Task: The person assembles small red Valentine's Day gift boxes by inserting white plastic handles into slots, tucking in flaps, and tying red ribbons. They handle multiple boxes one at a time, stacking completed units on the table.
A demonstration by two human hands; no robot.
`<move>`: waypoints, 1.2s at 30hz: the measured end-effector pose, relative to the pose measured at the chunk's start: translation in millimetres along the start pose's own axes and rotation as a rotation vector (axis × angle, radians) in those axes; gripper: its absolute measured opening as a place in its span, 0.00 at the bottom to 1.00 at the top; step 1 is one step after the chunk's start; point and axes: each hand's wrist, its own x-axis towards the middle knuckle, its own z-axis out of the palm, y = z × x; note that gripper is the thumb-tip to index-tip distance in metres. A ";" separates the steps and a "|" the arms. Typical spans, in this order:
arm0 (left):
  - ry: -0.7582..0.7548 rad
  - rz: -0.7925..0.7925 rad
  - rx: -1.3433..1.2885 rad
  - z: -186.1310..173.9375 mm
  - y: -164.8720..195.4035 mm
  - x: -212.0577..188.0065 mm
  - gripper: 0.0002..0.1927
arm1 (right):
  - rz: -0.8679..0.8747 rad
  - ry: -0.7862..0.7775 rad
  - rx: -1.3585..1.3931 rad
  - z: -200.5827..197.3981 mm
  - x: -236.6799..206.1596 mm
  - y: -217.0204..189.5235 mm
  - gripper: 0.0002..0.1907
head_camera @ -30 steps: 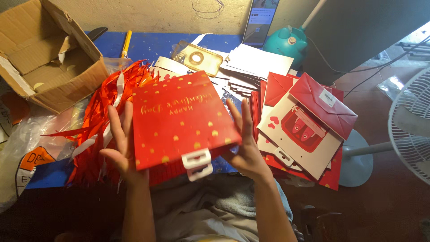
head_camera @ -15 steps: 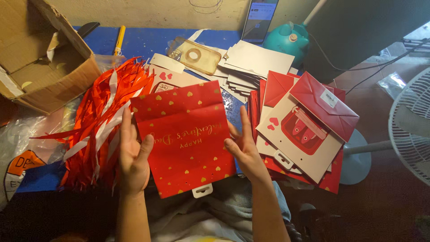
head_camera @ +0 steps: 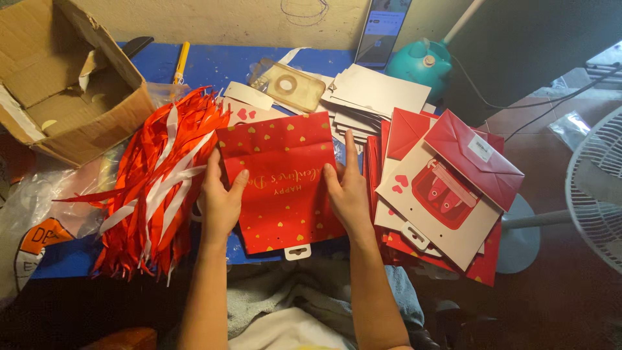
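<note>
A flat red paper gift bag (head_camera: pixel 282 178) with small gold hearts and gold lettering lies on the blue table (head_camera: pixel 214 65) in front of me, its white hang tab toward me. My left hand (head_camera: pixel 220 198) presses on its left edge, fingers spread. My right hand (head_camera: pixel 348 188) lies flat on its right edge. Neither hand grips it; both rest on top.
A bundle of red and white ribbons (head_camera: pixel 159 181) lies to the left. An open cardboard box (head_camera: pixel 61 84) stands at far left. A stack of red and white folded bags (head_camera: pixel 447 188) sits to the right, white cards (head_camera: pixel 372 94) behind, a fan (head_camera: pixel 596 188) at right edge.
The red bag has been turned and laid flat on the table, with its tab end toward me. Both hands moved from holding its sides to pressing on top of it.
</note>
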 end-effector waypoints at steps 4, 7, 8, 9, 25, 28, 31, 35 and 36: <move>-0.044 -0.143 0.194 -1.2 -5.1 4.1 0.32 | 0.214 -0.056 -0.236 -1.8 4.8 9.4 0.39; -0.084 -0.119 0.112 -3.9 -6.9 3.5 0.26 | 0.010 -0.059 -0.015 -2.3 2.6 23.2 0.37; -0.102 -0.079 0.043 -5.2 -7.7 3.0 0.23 | 0.036 -0.059 -0.019 -1.9 1.8 28.4 0.37; -0.114 -0.115 -0.048 -5.3 -8.6 2.3 0.22 | 0.064 -0.058 -0.023 -1.9 0.5 33.6 0.38; -0.047 -0.239 -0.370 2.3 -23.3 0.6 0.20 | -0.051 -0.048 0.216 7.9 -0.1 39.2 0.39; -0.054 -0.282 -0.283 3.8 -21.3 0.7 0.20 | -0.243 0.126 -0.194 12.3 -12.1 25.2 0.41; -0.084 -0.260 -0.304 4.1 -22.3 1.0 0.20 | -0.485 0.192 -0.446 21.3 -23.3 14.2 0.34; -0.099 -0.328 -0.264 0.4 -30.6 0.1 0.23 | -0.537 0.058 -0.623 33.2 -24.4 13.8 0.25; -0.084 -0.287 -0.197 0.0 -32.9 -0.5 0.24 | -0.509 0.037 -0.645 35.3 -24.0 16.0 0.24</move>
